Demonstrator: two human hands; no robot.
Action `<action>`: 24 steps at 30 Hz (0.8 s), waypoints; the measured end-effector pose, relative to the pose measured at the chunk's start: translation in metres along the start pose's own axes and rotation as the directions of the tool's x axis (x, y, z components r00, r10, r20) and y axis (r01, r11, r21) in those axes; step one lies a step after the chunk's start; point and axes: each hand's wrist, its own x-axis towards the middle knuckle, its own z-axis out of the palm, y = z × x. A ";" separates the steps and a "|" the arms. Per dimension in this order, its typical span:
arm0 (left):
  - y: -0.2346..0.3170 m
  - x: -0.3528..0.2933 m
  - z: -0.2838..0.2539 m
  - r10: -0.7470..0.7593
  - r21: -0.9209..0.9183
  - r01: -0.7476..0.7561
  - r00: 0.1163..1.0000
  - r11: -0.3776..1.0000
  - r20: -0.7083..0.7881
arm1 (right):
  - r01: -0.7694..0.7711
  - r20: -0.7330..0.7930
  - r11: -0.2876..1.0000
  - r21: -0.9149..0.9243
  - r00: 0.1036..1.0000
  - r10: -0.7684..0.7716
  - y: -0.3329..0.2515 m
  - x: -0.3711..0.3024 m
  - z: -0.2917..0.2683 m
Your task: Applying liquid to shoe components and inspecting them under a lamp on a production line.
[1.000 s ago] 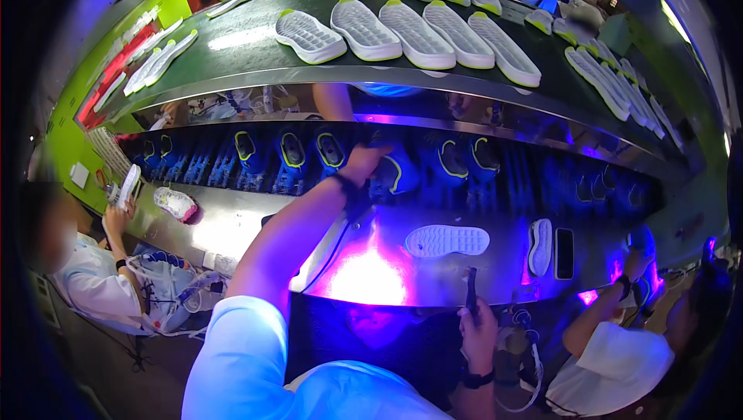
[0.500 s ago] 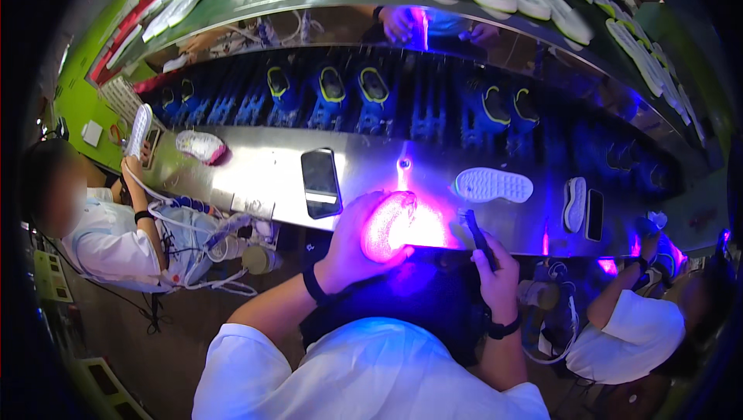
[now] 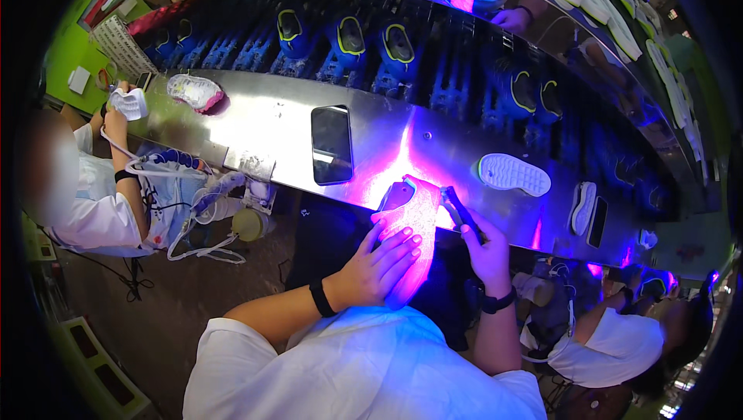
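My left hand [image 3: 375, 269] grips a shoe upper [image 3: 422, 226] that glows pink-red under violet light at the workbench's near edge. Its fingers spread along the side of the shoe, and the toe points back toward my body. A dark piece, seemingly a last, fills the shoe's opening. In my right hand [image 3: 489, 256] is a black-handled brush [image 3: 461, 212], its head close beside the shoe's right side; whether the bristles touch it I cannot tell.
On the metal bench [image 3: 271, 141] lie a phone [image 3: 332, 149], white soles [image 3: 515, 174] and a white shoe with a pink heel [image 3: 195, 92]. Blue shoes [image 3: 350, 37] stand on a dark rack behind. Co-workers sit left [image 3: 101, 195] and right [image 3: 611, 342].
The shoe has turned in my left hand and come nearer my body, showing its opening and length. My right hand with the brush has moved slightly down. The view has shifted.
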 end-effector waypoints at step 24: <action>-0.001 0.017 -0.006 0.107 0.070 -0.116 0.987 0.991 0.122 | -0.097 0.181 0.995 0.013 0.979 0.093 0.002 -0.053 -0.028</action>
